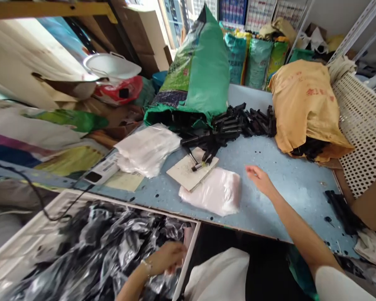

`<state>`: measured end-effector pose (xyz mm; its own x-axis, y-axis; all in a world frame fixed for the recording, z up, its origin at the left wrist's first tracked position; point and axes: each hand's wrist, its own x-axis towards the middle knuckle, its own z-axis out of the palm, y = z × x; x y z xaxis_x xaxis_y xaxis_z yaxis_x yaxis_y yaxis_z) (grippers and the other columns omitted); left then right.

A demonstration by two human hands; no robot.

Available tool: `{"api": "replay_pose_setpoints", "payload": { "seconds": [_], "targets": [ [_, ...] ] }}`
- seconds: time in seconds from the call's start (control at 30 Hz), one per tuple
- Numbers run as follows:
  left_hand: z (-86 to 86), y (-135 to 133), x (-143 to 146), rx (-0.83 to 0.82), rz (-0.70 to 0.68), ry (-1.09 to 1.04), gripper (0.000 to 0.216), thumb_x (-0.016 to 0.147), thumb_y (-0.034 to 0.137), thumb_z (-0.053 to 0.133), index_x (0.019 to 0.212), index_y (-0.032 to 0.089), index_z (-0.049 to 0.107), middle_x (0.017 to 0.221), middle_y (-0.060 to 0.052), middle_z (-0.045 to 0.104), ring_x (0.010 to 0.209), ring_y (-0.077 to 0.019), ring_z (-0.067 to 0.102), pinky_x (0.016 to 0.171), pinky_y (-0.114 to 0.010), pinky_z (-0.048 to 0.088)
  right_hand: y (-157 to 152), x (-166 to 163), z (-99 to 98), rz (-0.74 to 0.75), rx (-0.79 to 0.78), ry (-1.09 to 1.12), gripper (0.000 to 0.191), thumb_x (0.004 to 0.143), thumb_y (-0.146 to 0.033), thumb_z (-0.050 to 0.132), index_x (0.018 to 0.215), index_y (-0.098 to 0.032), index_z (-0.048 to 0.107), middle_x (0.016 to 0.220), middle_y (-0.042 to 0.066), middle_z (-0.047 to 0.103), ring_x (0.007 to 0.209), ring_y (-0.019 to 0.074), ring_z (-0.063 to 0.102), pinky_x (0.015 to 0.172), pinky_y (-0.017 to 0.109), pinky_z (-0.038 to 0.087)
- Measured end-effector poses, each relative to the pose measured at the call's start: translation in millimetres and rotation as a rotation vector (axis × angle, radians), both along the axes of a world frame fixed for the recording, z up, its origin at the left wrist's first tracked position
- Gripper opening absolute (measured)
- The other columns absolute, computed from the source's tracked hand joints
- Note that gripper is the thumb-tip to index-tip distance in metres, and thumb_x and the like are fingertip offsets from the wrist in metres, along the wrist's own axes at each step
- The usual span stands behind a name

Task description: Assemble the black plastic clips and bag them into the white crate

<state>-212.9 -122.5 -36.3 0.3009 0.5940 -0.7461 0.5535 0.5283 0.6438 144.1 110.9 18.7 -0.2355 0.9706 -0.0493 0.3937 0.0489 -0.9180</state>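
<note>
My left hand hangs low over the right end of a white crate, above a heap of black items in clear plastic bags. Its fingers are bent and smeared by motion, so what they may hold cannot be made out. Above the blue tabletop my right hand is raised, with nothing visible in its loosely bent fingers. Left of it lies a stack of clear plastic bags, partly under a pale board. A pen-like object rests on the board, beside black plastic parts.
A green woven sack opens onto the black parts at the back. At right, an orange sack also holds black parts, next to a perforated white basket. More clear bags and a white power strip lie at left.
</note>
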Motion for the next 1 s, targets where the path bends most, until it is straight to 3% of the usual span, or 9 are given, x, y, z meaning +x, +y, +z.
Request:
{"api": "replay_pose_setpoints", "payload": {
  "seconds": [0.07, 0.13, 0.23, 0.33, 0.43, 0.6, 0.73, 0.87, 1.0],
  "targets": [
    [25.1, 48.6, 3.1, 0.263, 0.051, -0.055, 0.049, 0.092, 0.058, 0.055, 0.122, 0.019, 0.065, 0.092, -0.006, 0.074, 0.075, -0.0215, 0.071, 0.070, -0.034, 0.060, 65.0, -25.3, 12.5, 0.064, 0.225, -0.138, 0.041, 0.095, -0.042, 0.055, 0.131, -0.024, 0.065, 0.137, 0.013, 0.062, 0.127, 0.0267, 0.061, 0.106, 0.046, 0.052],
    [53.3, 114.9, 16.2, 0.681, 0.096, -0.026, 0.053, 0.094, 0.054, 0.054, 0.138, 0.024, 0.057, 0.121, -0.011, 0.071, 0.106, -0.0256, 0.070, 0.093, -0.039, 0.059, 129.8, -57.5, 29.3, 0.152, 0.399, -0.310, 0.048, 0.098, -0.040, 0.053, 0.141, -0.019, 0.058, 0.149, 0.016, 0.054, 0.141, 0.0272, 0.050, 0.119, 0.044, 0.041],
    [86.8, 236.1, 40.2, 1.144, 0.083, 0.234, 0.068, 0.091, 0.050, 0.063, 0.151, 0.024, 0.045, 0.154, -0.016, 0.050, 0.145, -0.0338, 0.045, 0.120, -0.052, 0.037, 210.7, -99.3, 54.5, 0.289, 0.484, -0.632, 0.066, 0.099, -0.048, 0.054, 0.153, -0.012, 0.045, 0.165, 0.020, 0.034, 0.156, 0.0322, 0.027, 0.127, 0.049, 0.024],
    [101.7, 346.6, 55.0, 1.140, 0.101, 0.538, 0.097, 0.082, 0.051, 0.075, 0.159, 0.014, 0.029, 0.161, -0.026, 0.037, 0.151, -0.0410, 0.034, 0.122, -0.055, 0.031, 256.8, -112.3, 66.7, 0.437, 0.464, -0.797, 0.088, 0.088, -0.062, 0.067, 0.155, -0.012, 0.042, 0.166, 0.023, 0.032, 0.155, 0.0400, 0.025, 0.125, 0.059, 0.020],
    [100.4, 407.8, 68.5, 1.003, -0.008, 0.668, 0.118, 0.077, 0.053, 0.080, 0.164, 0.014, 0.011, 0.156, -0.029, 0.041, 0.140, -0.0438, 0.048, 0.112, -0.053, 0.041, 265.1, -93.1, 58.5, 0.494, 0.495, -0.810, 0.101, 0.068, -0.054, 0.089, 0.151, -0.015, 0.048, 0.158, 0.022, 0.044, 0.148, 0.0391, 0.037, 0.125, 0.055, 0.021],
    [83.3, 408.9, 123.3, 1.172, -0.323, 0.719, 0.098, 0.084, 0.042, 0.077, 0.163, 0.020, 0.023, 0.146, -0.022, 0.052, 0.120, -0.0380, 0.064, 0.097, -0.044, 0.048, 220.6, -18.0, 12.4, 0.417, 0.479, -0.798, 0.087, 0.069, -0.037, 0.091, 0.143, -0.013, 0.052, 0.132, 0.021, 0.062, 0.126, 0.0379, 0.056, 0.112, 0.055, 0.035],
    [68.5, 389.7, 186.4, 1.268, -0.502, 0.628, 0.083, 0.088, 0.028, 0.071, 0.160, 0.018, 0.031, 0.146, -0.022, 0.052, 0.113, -0.0324, 0.067, 0.095, -0.040, 0.045, 168.6, 55.0, -21.1, 0.152, 0.410, -0.583, 0.068, 0.073, -0.043, 0.087, 0.131, -0.020, 0.060, 0.116, 0.017, 0.066, 0.112, 0.0359, 0.059, 0.099, 0.050, 0.042],
    [52.9, 380.3, 227.7, 1.311, -0.656, 0.478, 0.077, 0.089, 0.028, 0.070, 0.158, 0.020, 0.036, 0.134, -0.017, 0.063, 0.117, -0.0304, 0.063, 0.100, -0.041, 0.041, 132.6, 111.7, -23.5, 0.000, 0.343, -0.493, 0.056, 0.073, -0.051, 0.085, 0.120, -0.026, 0.067, 0.110, 0.013, 0.069, 0.112, 0.0347, 0.059, 0.097, 0.045, 0.042],
    [42.2, 369.4, 237.2, 1.322, -0.666, 0.428, 0.065, 0.091, 0.019, 0.063, 0.153, 0.026, 0.046, 0.137, -0.015, 0.064, 0.130, -0.0338, 0.055, 0.114, -0.055, 0.031, 116.6, 138.9, -7.0, -0.148, 0.255, -0.473, 0.066, 0.078, -0.059, 0.076, 0.127, -0.017, 0.063, 0.120, 0.019, 0.066, 0.121, 0.0395, 0.057, 0.105, 0.056, 0.039]
  ]
}}
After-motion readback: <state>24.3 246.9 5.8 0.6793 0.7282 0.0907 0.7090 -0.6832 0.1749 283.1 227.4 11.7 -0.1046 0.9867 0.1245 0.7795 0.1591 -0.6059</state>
